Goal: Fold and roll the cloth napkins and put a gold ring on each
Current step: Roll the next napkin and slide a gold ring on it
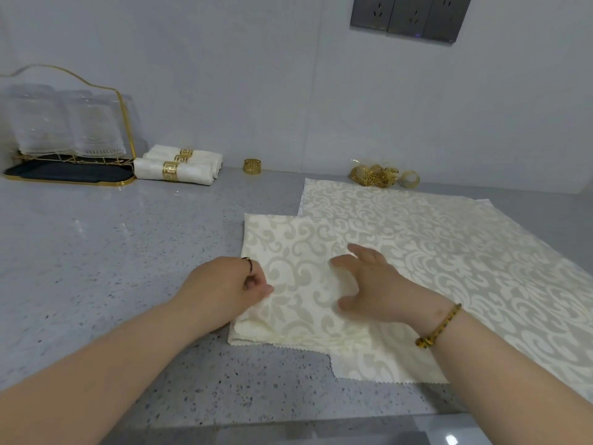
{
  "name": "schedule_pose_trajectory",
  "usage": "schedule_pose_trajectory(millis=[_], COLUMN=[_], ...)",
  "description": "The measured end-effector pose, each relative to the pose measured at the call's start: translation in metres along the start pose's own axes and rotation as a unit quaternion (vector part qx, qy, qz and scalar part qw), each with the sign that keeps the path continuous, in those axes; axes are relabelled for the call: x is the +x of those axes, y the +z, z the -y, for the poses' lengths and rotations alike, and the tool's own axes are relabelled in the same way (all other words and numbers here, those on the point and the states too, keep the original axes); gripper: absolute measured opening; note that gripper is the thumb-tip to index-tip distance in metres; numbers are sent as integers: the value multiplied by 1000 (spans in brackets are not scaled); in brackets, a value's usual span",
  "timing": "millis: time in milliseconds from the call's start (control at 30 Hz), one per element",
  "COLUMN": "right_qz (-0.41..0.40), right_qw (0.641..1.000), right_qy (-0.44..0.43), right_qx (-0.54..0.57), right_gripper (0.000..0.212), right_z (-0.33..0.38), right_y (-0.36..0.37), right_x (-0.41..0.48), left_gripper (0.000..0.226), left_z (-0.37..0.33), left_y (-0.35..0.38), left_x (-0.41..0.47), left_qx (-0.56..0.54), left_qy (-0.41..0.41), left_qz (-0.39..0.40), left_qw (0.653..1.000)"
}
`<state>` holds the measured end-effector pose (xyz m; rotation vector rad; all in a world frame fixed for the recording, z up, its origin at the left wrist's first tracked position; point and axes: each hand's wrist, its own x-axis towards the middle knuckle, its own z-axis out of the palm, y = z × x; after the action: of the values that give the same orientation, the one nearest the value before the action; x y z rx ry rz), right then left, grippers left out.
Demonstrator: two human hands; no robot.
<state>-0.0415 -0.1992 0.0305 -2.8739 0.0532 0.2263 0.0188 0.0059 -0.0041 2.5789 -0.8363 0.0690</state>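
Folding a napkin [295, 271] on the grey speckled counter [112, 252].
My left hand [224, 284] pinches its left edge; my right hand [372, 284] rests on it, fingers spread. Flat napkins [465, 252] at 3 o'clock, gold rings [375, 176] at 1, rolled napkins [179, 167] at 10, sockets [410, 17] on the white wall at 12.
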Motion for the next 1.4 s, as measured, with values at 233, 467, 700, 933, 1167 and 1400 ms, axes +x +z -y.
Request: schedule_pose_trajectory(millis=[233,467,700,933,1167,1400], right_qz=[16,-11,-38,-42,-49,-161], right_qw=[999,998,998,997,998,984], right_qy=[-16,36,27,21,18,-31], right_qx=[-39,-49,-49,-54,-39,-68], right_gripper=[63,67,65,65,65,55], right_z=[13,-5,-9,-11,-14,-7], right_y=[27,19,25,27,27,24], right_x=[70,110,115,117,119,108], left_gripper=[147,142,62,66,64,49], left_z=[15,17,8,26,37,23], left_y=[12,9,-4,20,14,0], left_x=[11,13,62,109,92,36], left_qx=[123,118,134,127,164,109], left_qy=[0,-5,-23,-91,-101,5], left_qz=[111,165,141,151,147,70], left_qw=[986,979,981,976,970,992])
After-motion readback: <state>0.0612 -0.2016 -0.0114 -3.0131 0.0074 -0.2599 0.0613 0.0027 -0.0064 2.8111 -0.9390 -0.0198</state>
